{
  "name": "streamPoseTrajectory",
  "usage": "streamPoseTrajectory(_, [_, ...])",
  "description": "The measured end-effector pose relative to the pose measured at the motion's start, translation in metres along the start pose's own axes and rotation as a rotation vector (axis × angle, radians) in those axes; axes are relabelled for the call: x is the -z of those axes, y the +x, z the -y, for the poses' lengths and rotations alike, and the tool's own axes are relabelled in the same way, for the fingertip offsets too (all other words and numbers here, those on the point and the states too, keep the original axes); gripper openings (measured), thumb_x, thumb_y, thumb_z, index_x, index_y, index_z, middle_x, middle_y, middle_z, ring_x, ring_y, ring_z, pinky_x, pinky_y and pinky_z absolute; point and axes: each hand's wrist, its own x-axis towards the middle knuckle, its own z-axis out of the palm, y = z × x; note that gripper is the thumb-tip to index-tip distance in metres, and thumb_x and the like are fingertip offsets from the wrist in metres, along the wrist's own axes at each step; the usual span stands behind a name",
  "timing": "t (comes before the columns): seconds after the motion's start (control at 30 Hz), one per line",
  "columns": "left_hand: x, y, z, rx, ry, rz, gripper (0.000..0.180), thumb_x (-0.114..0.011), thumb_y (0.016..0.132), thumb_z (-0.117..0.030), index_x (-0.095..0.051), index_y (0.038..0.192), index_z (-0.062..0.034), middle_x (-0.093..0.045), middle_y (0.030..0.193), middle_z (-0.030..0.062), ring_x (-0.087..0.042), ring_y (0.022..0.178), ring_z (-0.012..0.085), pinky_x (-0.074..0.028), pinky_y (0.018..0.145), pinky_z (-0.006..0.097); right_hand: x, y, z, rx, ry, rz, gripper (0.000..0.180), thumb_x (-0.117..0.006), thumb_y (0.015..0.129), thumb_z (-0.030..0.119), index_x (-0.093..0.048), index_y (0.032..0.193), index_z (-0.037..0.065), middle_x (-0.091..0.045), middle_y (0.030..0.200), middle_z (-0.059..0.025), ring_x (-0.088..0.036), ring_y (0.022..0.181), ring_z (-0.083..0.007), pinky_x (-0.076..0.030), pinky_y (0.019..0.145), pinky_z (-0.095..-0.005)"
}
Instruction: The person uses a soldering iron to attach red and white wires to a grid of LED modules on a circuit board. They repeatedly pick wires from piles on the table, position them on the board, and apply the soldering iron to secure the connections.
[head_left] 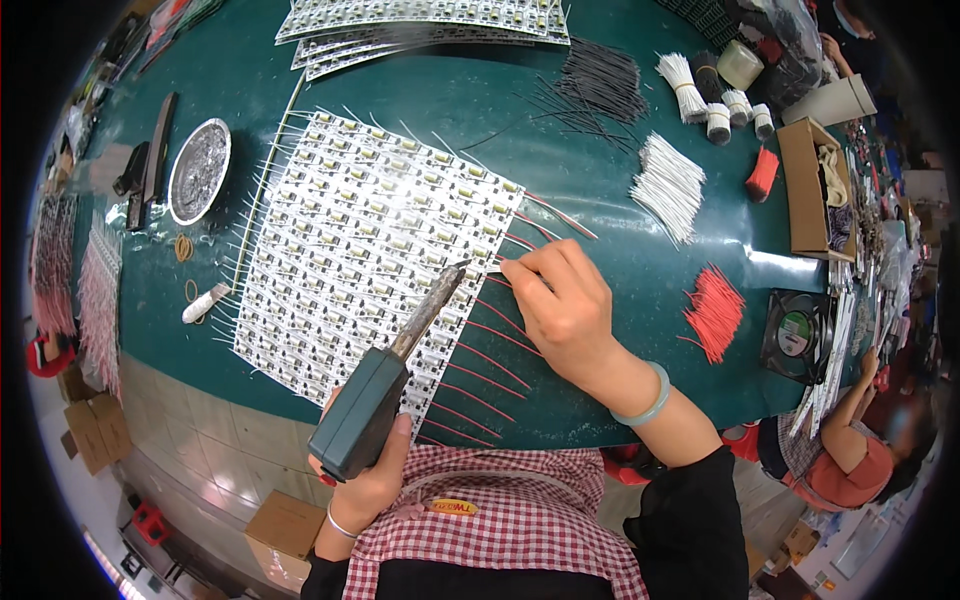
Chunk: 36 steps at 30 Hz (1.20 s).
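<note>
Dark green casing on the soldering gun (pixel 368 405): long axis diagonal, butt at lower left toward the wearer, metal tip pointing up and right. Tip lies over the white circuit board panel (pixel 345 240), near its right edge; contact cannot be told. Panel's long axis runs from the far side toward the wearer, near end slanting left; red wires (pixel 498 370) project from its right edge. Left hand (pixel 378 482): fingers wrapped around the gun's handle, partly hidden beneath the casing. Right hand (pixel 565 305): thumb and forefinger pinched narrow on a thin wire (pixel 493 269) at the panel's right edge, just beside the tip. Green surface (pixel 150 290) carries a round metal dish (pixel 199 172) left of the panel, a stack of boards (pixel 420 22) beyond it, and black (pixel 606 80), white (pixel 670 188) and red wire bundles (pixel 714 312) to the right, near a black fan (pixel 797 335). Tiled floor (pixel 210 425) and a cardboard carton (pixel 284 535) show below left; a co-worker (pixel 860 460) sits at far right.
</note>
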Motion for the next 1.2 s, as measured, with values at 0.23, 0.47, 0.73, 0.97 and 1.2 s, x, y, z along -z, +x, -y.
streamPoseTrajectory(0.23, [0.000, 0.004, -0.009, -0.033, 0.034, 0.011, 0.027, -0.075, 0.077, 0.003, -0.070, 0.102, 0.0063, -0.068, 0.099, 0.0156, -0.066, 0.078, 0.0220, -0.053, 0.067, 0.031, 0.003, -0.006, 0.017, -0.008, 0.051, 0.032, 0.025, -0.069, 0.072, 0.002, -0.068, 0.097, 0.001, -0.058, 0.081, -0.0052, -0.059, 0.074, -0.0214, -0.048, 0.059, -0.0318])
streamPoseTrajectory(0.47, [0.002, 0.005, -0.010, -0.128, 0.142, 0.076, 0.023, -0.074, 0.075, 0.004, -0.071, 0.098, 0.0052, -0.069, 0.097, 0.0173, -0.068, 0.079, 0.0274, -0.054, 0.069, 0.033, 0.000, -0.011, 0.016, -0.020, 0.054, 0.062, 0.026, -0.068, 0.072, 0.001, -0.068, 0.098, 0.001, -0.056, 0.082, -0.0054, -0.058, 0.073, -0.0209, -0.048, 0.058, -0.0318])
streamPoseTrajectory(0.73, [-0.004, 0.012, -0.020, -0.200, 0.171, 0.053, 0.022, -0.074, 0.074, 0.005, -0.071, 0.095, 0.0048, -0.070, 0.094, 0.0172, -0.069, 0.079, 0.0286, -0.055, 0.069, 0.034, 0.001, -0.009, 0.017, -0.014, 0.044, 0.075, 0.027, -0.068, 0.071, 0.002, -0.068, 0.098, 0.000, -0.055, 0.081, -0.0057, -0.057, 0.072, -0.0206, -0.047, 0.057, -0.0315])
streamPoseTrajectory(0.97, [-0.006, 0.012, -0.023, -0.142, 0.138, 0.038, 0.021, -0.075, 0.074, 0.004, -0.071, 0.095, 0.0052, -0.070, 0.094, 0.0174, -0.069, 0.077, 0.0277, -0.054, 0.067, 0.033, 0.000, -0.007, 0.019, -0.015, 0.025, 0.068, 0.026, -0.069, 0.071, 0.002, -0.068, 0.097, 0.000, -0.054, 0.079, -0.0053, -0.057, 0.071, -0.0195, -0.047, 0.055, -0.0308])
streamPoseTrajectory(1.2, [-0.006, 0.014, -0.025, -0.158, 0.146, 0.056, 0.020, -0.075, 0.074, 0.004, -0.071, 0.094, 0.0050, -0.069, 0.095, 0.0174, -0.069, 0.077, 0.0273, -0.054, 0.067, 0.032, 0.000, -0.007, 0.018, -0.012, 0.021, 0.065, 0.024, -0.069, 0.071, 0.003, -0.069, 0.095, 0.000, -0.054, 0.079, -0.0050, -0.057, 0.071, -0.0191, -0.046, 0.055, -0.0304])
